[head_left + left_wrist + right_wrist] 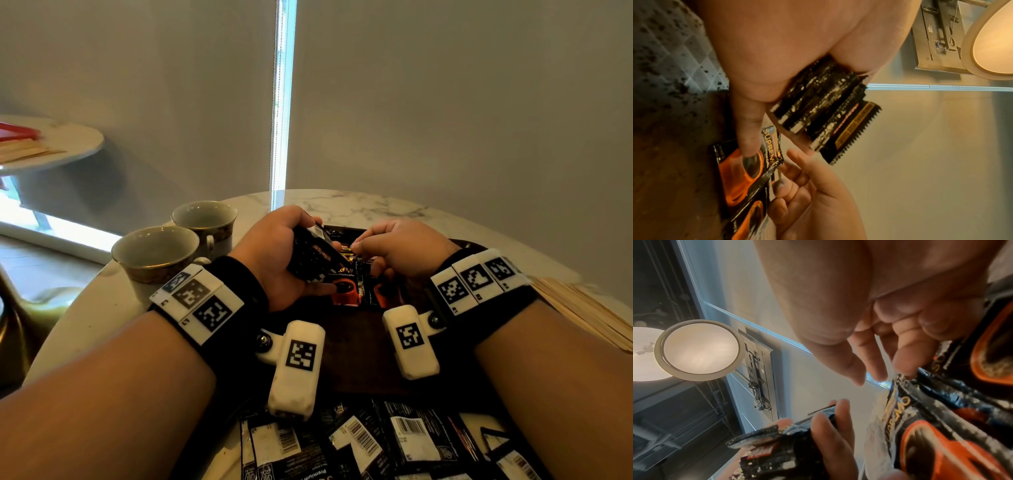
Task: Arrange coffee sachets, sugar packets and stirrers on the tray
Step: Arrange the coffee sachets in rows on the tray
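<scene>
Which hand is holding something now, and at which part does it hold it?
The left hand grips a stack of coffee sachets around its middle, fingers curled over the edges. The right hand touches sachets on the tray; a grip cannot be told.

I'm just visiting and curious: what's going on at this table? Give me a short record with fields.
left hand: grips a stack of coffee sachets
right hand: fingers curled on the sachets on the tray
tray: dark wood, near part bare
loose sachets: heaped at the near edge, barcodes up
stirrers: on the table, right of the tray
cups: two, left, look empty
</scene>
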